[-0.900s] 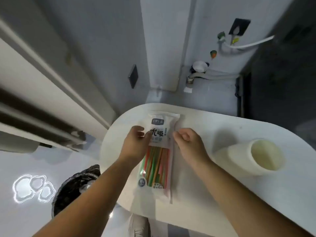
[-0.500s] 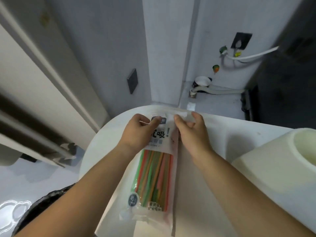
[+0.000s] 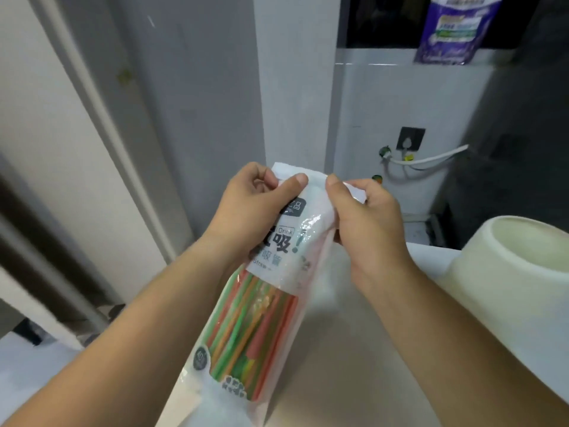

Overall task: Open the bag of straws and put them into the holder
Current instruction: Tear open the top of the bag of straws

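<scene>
Bag of straws (image 3: pixel 271 272) held upright over counter (image 3: pixel 354 349), bottom end nearest; straws (image 3: pixel 252 328) sit low, leaving top slack; left hand (image 3: pixel 249 208) & right hand (image 3: pixel 366 220) close together, fingers (image 3: pixel 294 184) pinching top edge, prob. to tear it; holder (image 3: pixel 505 291) at right, open-mouthed, within reach.

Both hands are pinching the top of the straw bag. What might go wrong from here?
The left hand and right hand pinch the bag close together at its top; a sudden tear may run down and scatter the straws. The bag's lower end hangs near the table edge, so loose straws might fall off, away from the holder.
</scene>
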Demonstrator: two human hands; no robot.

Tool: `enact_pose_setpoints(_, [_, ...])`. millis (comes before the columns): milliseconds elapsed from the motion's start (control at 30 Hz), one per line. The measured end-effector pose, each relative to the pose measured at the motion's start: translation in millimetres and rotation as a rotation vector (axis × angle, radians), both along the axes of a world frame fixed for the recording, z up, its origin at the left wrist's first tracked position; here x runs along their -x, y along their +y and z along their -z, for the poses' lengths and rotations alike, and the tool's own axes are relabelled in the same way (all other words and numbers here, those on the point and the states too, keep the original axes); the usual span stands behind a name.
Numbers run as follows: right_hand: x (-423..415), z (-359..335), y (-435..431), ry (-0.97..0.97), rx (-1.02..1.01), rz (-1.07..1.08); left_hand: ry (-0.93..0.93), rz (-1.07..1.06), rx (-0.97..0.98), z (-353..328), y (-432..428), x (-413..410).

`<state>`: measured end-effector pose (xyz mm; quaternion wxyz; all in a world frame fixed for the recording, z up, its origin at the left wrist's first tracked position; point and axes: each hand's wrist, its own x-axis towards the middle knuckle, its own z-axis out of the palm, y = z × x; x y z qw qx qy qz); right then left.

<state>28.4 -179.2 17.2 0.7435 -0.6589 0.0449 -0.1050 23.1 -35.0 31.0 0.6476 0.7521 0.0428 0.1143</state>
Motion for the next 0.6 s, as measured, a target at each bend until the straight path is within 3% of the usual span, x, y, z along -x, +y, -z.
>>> enact_pose_setpoints(200, [33.8, -49.6, -8.0, -0.271, -0.021, 0.072, -0.236, -0.014, -0.023, -56.2, -10.1, 24.2])
enact_pose_setpoints(333, [76.0, -62.3, -18.0, -0.380, -0.004, -0.016, -0.247, -0.030, -0.099, -71.3, -19.5, 63.4])
enact_pose_setpoints(500, [133.7, -49.6, -30.8, -0.312, 0.003, -0.248, -0.124, 0.135, 0.051, -58.6, -32.0, 126.1])
enact_pose_setpoints(600, [159.7, -45.2, -33.9, -0.271, -0.002, -0.291, -0.105, 0.095, 0.135, -51.3, -36.0, 153.6])
